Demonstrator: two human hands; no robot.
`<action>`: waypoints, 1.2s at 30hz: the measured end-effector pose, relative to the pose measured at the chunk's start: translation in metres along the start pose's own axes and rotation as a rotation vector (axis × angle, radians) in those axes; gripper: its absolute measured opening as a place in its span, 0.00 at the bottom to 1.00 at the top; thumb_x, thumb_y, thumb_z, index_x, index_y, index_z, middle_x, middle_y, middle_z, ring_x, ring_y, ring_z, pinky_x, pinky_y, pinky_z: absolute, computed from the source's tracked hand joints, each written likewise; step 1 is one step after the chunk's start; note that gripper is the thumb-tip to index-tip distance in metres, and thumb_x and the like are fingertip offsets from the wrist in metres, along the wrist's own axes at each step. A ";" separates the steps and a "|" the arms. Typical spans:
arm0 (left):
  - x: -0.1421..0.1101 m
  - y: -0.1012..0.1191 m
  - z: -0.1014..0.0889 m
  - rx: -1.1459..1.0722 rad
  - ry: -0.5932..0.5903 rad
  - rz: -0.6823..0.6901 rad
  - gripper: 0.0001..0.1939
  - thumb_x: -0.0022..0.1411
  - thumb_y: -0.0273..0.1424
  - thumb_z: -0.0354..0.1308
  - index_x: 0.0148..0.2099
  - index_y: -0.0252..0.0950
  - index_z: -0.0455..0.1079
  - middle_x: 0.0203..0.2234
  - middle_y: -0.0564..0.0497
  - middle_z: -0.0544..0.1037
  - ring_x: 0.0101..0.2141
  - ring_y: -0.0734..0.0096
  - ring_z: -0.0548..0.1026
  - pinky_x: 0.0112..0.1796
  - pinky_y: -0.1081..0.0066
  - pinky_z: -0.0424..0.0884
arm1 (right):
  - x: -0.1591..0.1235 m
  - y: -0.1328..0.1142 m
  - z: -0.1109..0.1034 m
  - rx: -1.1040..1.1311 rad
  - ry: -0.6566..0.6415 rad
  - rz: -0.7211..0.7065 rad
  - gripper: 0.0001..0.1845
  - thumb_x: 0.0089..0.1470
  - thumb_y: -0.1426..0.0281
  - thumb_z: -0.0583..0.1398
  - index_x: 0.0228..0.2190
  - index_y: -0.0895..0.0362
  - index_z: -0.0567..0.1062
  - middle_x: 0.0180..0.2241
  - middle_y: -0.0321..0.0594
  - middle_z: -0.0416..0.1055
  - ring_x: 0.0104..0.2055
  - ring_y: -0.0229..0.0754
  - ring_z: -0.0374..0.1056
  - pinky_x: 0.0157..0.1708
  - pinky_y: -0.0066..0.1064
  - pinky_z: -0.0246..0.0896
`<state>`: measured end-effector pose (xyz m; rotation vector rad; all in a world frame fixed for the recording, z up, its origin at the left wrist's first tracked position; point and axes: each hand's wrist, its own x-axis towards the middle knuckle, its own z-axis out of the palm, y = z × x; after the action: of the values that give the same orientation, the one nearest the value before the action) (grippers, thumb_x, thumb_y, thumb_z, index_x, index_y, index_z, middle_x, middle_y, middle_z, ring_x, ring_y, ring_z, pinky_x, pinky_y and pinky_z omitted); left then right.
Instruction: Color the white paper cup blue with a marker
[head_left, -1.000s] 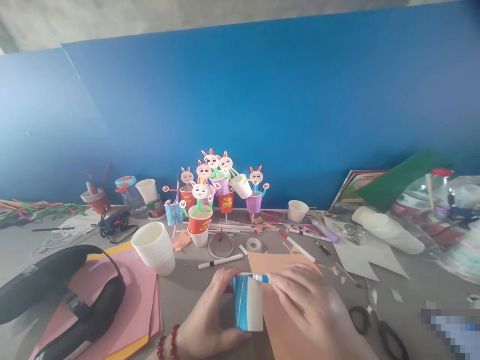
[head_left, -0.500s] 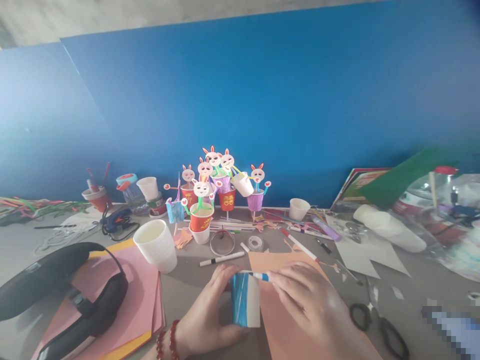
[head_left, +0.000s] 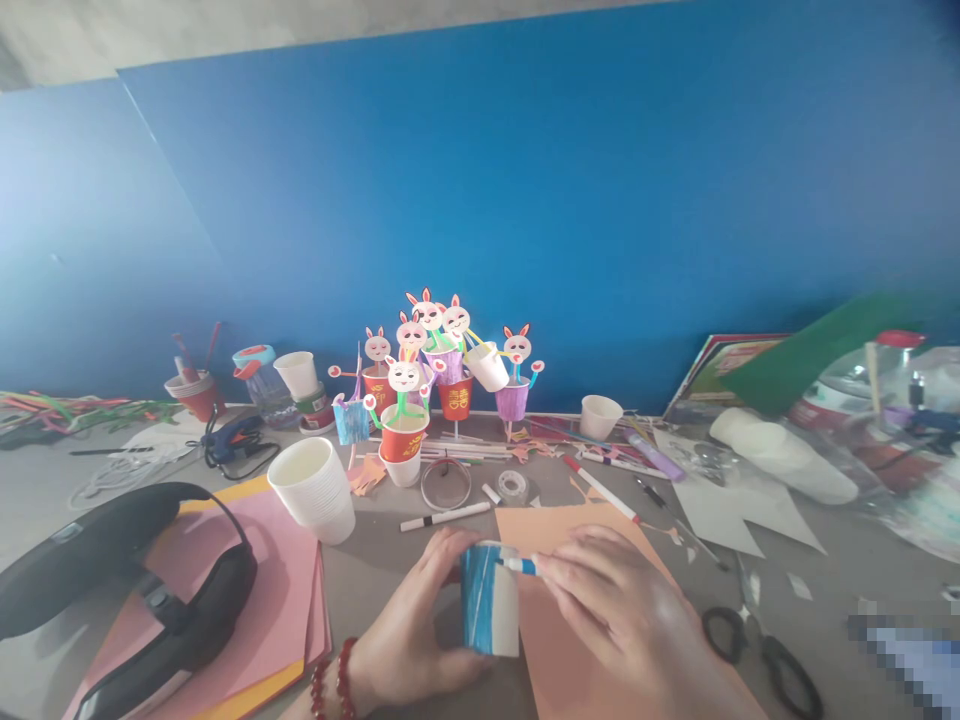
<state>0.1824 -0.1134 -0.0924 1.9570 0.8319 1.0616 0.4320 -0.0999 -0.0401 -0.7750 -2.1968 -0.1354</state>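
Observation:
My left hand [head_left: 420,620] is closed round a paper cup [head_left: 489,605] that lies tilted on its side. Blue streaks cover the left part of its wall, while the right part is white. Between the fingertips of my right hand [head_left: 611,600] is a blue marker [head_left: 519,565], its tip touching the cup near the border of the blue. Under the hands lies a sheet of orange paper [head_left: 551,640]. Just beyond it, a white marker with a black band [head_left: 444,517] rests on the table.
To the left stand stacked white paper cups [head_left: 311,490] beside pink paper [head_left: 277,590] and a black headset-like object [head_left: 172,600]. Rabbit-faced cup figures [head_left: 405,435] stand at the back. At the right lie scissors [head_left: 750,620], a red marker [head_left: 601,488] and white paper [head_left: 720,510].
The marker tip has moved down the cup's wall from near its upper edge, and my right hand shifted slightly with it. My left hand keeps its hold on the cup.

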 end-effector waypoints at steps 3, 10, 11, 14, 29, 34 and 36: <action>-0.001 -0.002 0.000 -0.005 -0.003 -0.006 0.45 0.51 0.25 0.69 0.66 0.51 0.52 0.56 0.46 0.65 0.57 0.50 0.67 0.54 0.56 0.70 | 0.002 -0.002 -0.001 0.017 -0.016 -0.008 0.17 0.64 0.78 0.52 0.39 0.55 0.79 0.30 0.39 0.80 0.30 0.43 0.74 0.37 0.39 0.70; -0.002 -0.003 -0.001 -0.011 0.012 -0.005 0.44 0.53 0.28 0.69 0.66 0.53 0.51 0.56 0.46 0.66 0.56 0.51 0.70 0.54 0.54 0.71 | -0.001 -0.003 0.000 0.079 -0.091 -0.020 0.17 0.62 0.79 0.53 0.41 0.53 0.79 0.30 0.36 0.79 0.31 0.40 0.74 0.44 0.38 0.69; -0.001 -0.003 -0.001 -0.005 0.011 -0.004 0.43 0.53 0.29 0.68 0.66 0.52 0.52 0.56 0.46 0.66 0.55 0.51 0.70 0.53 0.54 0.72 | -0.002 -0.003 0.000 0.090 -0.111 -0.026 0.17 0.62 0.80 0.53 0.42 0.53 0.78 0.30 0.36 0.79 0.31 0.40 0.74 0.46 0.37 0.68; -0.001 -0.004 -0.001 0.026 0.014 -0.013 0.42 0.54 0.28 0.68 0.66 0.51 0.52 0.56 0.45 0.66 0.55 0.50 0.70 0.53 0.55 0.72 | -0.004 -0.004 -0.001 0.130 -0.178 -0.048 0.16 0.62 0.80 0.52 0.40 0.54 0.78 0.28 0.36 0.77 0.30 0.38 0.73 0.49 0.37 0.66; 0.003 0.004 -0.006 0.228 0.002 0.003 0.43 0.52 0.32 0.69 0.65 0.46 0.51 0.57 0.42 0.68 0.57 0.47 0.68 0.56 0.51 0.66 | 0.000 -0.004 -0.001 0.118 -0.075 0.005 0.14 0.66 0.74 0.53 0.39 0.53 0.79 0.28 0.38 0.79 0.31 0.42 0.74 0.35 0.33 0.69; 0.001 0.002 -0.005 0.246 0.021 -0.006 0.44 0.52 0.30 0.68 0.65 0.48 0.50 0.58 0.43 0.67 0.58 0.48 0.67 0.57 0.52 0.65 | 0.000 -0.010 -0.001 0.155 -0.172 -0.036 0.17 0.67 0.74 0.51 0.37 0.54 0.79 0.25 0.37 0.76 0.28 0.39 0.72 0.38 0.34 0.68; 0.001 -0.001 -0.006 0.228 0.033 -0.016 0.44 0.52 0.30 0.68 0.65 0.47 0.50 0.58 0.43 0.67 0.58 0.47 0.67 0.57 0.52 0.65 | 0.000 -0.012 -0.002 0.205 -0.220 -0.043 0.18 0.68 0.74 0.49 0.34 0.54 0.78 0.23 0.35 0.74 0.26 0.37 0.68 0.39 0.34 0.68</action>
<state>0.1776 -0.1106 -0.0903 2.1215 1.0229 1.0298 0.4264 -0.1101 -0.0375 -0.6536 -2.3897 0.1590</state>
